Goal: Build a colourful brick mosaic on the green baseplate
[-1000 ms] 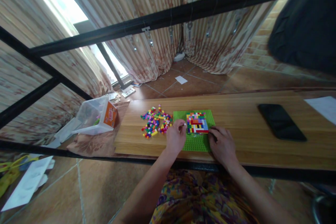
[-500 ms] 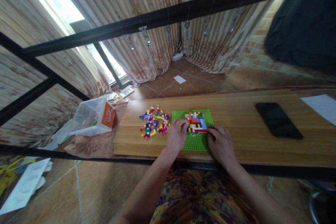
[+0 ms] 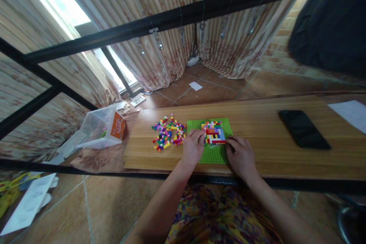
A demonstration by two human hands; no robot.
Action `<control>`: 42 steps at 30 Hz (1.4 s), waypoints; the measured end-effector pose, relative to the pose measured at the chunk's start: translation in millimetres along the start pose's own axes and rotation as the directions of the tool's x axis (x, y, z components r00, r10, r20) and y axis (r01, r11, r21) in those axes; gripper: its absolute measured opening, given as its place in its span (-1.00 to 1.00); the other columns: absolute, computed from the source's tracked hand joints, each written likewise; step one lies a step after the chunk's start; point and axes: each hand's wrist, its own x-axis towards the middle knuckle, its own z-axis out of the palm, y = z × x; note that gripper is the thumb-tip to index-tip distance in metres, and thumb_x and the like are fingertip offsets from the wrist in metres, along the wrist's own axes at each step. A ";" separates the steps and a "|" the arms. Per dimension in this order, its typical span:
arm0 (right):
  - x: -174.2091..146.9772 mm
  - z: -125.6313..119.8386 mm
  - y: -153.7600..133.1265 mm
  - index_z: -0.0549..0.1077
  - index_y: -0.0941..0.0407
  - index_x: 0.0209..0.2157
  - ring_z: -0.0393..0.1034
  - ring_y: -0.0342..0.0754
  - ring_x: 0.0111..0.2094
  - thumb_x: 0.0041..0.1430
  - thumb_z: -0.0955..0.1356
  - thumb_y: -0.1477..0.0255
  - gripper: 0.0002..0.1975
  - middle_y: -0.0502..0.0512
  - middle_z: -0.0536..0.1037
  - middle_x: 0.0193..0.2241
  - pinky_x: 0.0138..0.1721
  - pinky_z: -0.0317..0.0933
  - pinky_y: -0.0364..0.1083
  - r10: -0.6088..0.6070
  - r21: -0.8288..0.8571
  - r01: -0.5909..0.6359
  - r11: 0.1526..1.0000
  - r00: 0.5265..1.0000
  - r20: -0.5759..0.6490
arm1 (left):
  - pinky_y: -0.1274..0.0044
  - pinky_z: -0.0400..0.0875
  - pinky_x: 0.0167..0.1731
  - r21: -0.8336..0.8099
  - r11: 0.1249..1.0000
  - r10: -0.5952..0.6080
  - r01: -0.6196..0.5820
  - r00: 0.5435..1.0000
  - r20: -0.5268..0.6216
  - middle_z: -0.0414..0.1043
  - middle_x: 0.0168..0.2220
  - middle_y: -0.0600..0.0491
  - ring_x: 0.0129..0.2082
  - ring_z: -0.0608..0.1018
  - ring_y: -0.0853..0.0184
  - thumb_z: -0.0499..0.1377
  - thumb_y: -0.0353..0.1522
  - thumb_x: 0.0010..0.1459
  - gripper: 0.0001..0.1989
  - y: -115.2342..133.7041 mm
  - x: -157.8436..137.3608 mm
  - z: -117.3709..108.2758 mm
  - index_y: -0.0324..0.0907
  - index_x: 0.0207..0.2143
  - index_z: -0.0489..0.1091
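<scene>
A green studded baseplate [image 3: 210, 158] lies on the wooden board, with a block of multicoloured toy bricks [image 3: 214, 132] fixed on its middle. My left hand [image 3: 193, 145] rests over the plate's left edge, fingers bent and pinched together against the left side of the bricks; whatever is between the fingertips is too small to make out. At the plate's right edge is my right hand [image 3: 240, 156], thumb and fingers curled together, its fingertips by the lower right corner of the brick block. Loose small bricks [image 3: 168, 132] lie heaped left of the plate.
A black phone [image 3: 303, 129] and a white paper sheet [image 3: 350, 113] lie on the right of the wooden board [image 3: 263, 122]. Left of the board, a clear plastic box [image 3: 95, 126] with an orange label lies tipped. A black metal bar [image 3: 183, 15] crosses beyond.
Both hands keep nearly the same place at the brick block. The view has shifted very slightly; nothing else has visibly moved.
</scene>
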 end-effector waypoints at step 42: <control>-4.8 2.4 13.8 0.55 0.13 -0.27 0.39 0.09 -0.17 0.25 0.26 0.33 -0.74 0.22 0.56 -0.19 -0.09 0.29 0.11 -0.059 -0.018 0.059 0.998 0.998 -0.009 | 0.41 0.47 -0.09 0.383 0.885 -0.218 0.264 0.963 -0.160 0.50 -0.18 -0.04 -0.16 0.53 0.26 0.11 -0.54 0.17 -0.77 -55.0 -43.4 -90.7 -0.14 -0.20 0.50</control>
